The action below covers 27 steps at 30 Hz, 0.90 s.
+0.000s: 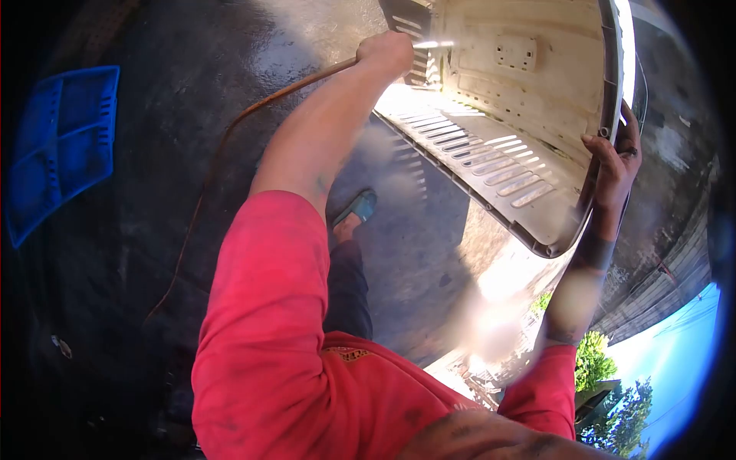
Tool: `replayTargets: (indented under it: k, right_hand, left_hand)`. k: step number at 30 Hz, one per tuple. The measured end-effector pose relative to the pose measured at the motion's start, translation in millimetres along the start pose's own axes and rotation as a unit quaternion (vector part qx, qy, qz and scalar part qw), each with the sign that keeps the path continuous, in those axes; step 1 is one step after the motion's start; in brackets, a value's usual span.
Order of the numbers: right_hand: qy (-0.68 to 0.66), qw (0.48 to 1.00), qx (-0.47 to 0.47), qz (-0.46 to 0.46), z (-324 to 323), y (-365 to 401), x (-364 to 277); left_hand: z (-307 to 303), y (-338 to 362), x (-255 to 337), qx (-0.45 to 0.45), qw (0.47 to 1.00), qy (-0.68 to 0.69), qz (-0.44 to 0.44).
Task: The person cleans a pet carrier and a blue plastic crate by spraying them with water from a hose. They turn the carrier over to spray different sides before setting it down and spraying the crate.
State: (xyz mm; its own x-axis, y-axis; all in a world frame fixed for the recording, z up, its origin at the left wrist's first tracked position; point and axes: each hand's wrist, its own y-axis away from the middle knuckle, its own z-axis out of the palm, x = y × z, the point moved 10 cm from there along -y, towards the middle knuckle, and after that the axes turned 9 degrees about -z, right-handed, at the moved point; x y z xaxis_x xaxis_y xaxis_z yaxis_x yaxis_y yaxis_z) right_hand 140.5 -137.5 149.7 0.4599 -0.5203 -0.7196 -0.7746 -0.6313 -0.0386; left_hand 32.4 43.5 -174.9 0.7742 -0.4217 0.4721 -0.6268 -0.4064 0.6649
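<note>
My left hand point(387, 54) is closed around the end of a thin orange-brown hose point(287, 89). A short white streak of water leaves its end toward a beige casing point(529, 92). The casing is hollow, stands tilted with its inner side facing me, and has rows of vent slots along its lower wall. On its right edge, my right hand point(613, 157) grips the dark rim, thumb on the near side and fingers behind. Part of those fingers is hidden by the rim.
A blue plastic crate-like tray point(65, 146) lies at the left. The dark concrete floor point(284, 46) looks wet near the top. My sandalled foot point(356, 207) stands below the casing. The hose trails across the floor at the left. Green foliage point(592, 360) shows at the lower right.
</note>
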Motion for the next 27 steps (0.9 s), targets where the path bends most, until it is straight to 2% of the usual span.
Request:
replayTargets:
  k: [3, 6, 9, 14, 24, 27]
  right_hand:
    - [0.019, 1.000, 0.003, -0.013, -5.7, -6.4, -0.3]
    - [0.045, 0.999, 0.003, -0.025, -8.0, -10.6, -2.9]
    - [0.066, 0.997, 0.002, -0.024, -10.2, -14.0, -1.6]
    - [0.083, 0.996, 0.001, -0.029, -10.6, -17.3, -2.7]
    - [0.052, 0.998, 0.000, -0.034, -14.8, -20.4, 0.0]
    - [0.035, 0.998, 0.010, -0.042, -16.1, -20.9, 0.6]
  left_hand:
    - [3.5, 10.6, -5.9, 0.001, 0.999, -0.031, 0.026]
    - [-5.1, 12.1, -19.1, -0.006, 1.000, -0.008, -0.022]
    - [-2.9, 13.1, -19.3, -0.018, 0.998, -0.051, 0.018]
    - [-6.0, 14.4, -30.6, -0.007, 0.999, -0.045, 0.017]
    - [-12.2, 7.4, -40.1, -0.020, 1.000, 0.000, -0.018]
    - [-7.0, -4.1, -44.7, 0.005, 1.000, -0.010, -0.011]
